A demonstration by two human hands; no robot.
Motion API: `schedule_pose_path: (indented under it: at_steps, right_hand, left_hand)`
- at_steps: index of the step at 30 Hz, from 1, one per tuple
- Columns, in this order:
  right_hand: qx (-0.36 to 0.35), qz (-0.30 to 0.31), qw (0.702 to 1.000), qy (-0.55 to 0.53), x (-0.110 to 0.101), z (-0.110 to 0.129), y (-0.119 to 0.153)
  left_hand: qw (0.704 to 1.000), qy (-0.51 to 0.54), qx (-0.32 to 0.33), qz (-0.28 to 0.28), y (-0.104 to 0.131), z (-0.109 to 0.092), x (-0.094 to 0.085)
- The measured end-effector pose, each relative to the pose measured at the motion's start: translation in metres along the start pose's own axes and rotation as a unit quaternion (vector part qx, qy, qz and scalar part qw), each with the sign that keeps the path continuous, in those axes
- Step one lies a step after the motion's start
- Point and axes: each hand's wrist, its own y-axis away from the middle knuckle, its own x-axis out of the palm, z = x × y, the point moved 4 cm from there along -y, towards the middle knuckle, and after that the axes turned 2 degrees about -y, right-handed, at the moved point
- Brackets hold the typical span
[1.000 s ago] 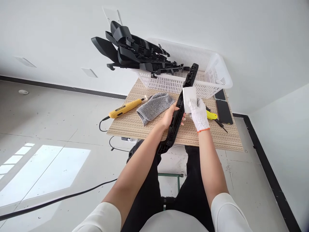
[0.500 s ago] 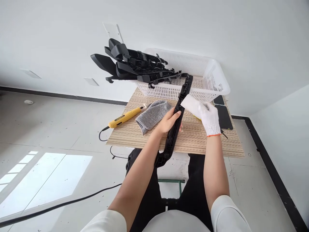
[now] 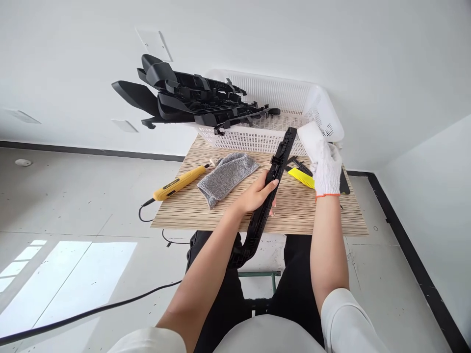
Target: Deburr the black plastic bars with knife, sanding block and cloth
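My bare left hand [image 3: 258, 194] is wrapped round a long black plastic part [image 3: 265, 196], which slants from the basket's near side down over the table's front edge to my lap. My right hand [image 3: 326, 164] wears a white knitted glove with an orange cuff edge. The glove's fingers are bent together, and a flat white piece juts out from them toward the upper left, close to the black part's far end. Whether that piece is glove fabric or a separate item, I cannot tell. Beside the glove lies a yellow toothed tool [image 3: 301, 177].
Several black plastic parts [image 3: 206, 100] are piled in a white perforated basket [image 3: 253, 141] at the table's back. A grey cloth [image 3: 227, 179] and a corded yellow tool [image 3: 180, 183] lie on the striped table [image 3: 206, 215]. A dark flat object [image 3: 344, 183] is at the right.
My right hand has moved up and slightly right, away from the black part. The part has shifted a little toward me, and more of the yellow toothed tool shows. The view has turned slightly.
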Motion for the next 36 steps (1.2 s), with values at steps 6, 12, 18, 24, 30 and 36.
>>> schedule_pose_path:
  at_steps: [6,12,18,24,30,36]
  right_hand:
    - [0.049,0.025,0.988,-0.143,0.003,0.004,0.01]
    - [0.109,0.019,0.989,-0.101,0.017,-0.002,0.012]
    - [0.126,0.058,0.982,-0.127,0.03,0.0,0.015]
    - [0.047,-0.099,0.981,-0.16,0.022,0.007,0.018]
    - [0.092,-0.033,0.988,-0.121,0.018,-0.005,0.011]
    - [0.101,0.059,0.984,-0.134,0.026,-0.007,0.01]
  left_hand:
    - [1.0,-0.007,-0.007,-0.01,0.002,-0.004,-0.003]
    - [1.0,-0.013,-0.008,-0.009,0.001,-0.005,0.0]
    - [1.0,-0.019,-0.008,-0.001,0.0,-0.005,0.002]
    - [1.0,-0.019,-0.01,0.006,0.0,-0.002,0.001]
    - [1.0,-0.014,0.002,0.009,-0.001,-0.001,0.001]
    - [0.999,-0.015,-0.024,0.017,-0.001,-0.004,0.002]
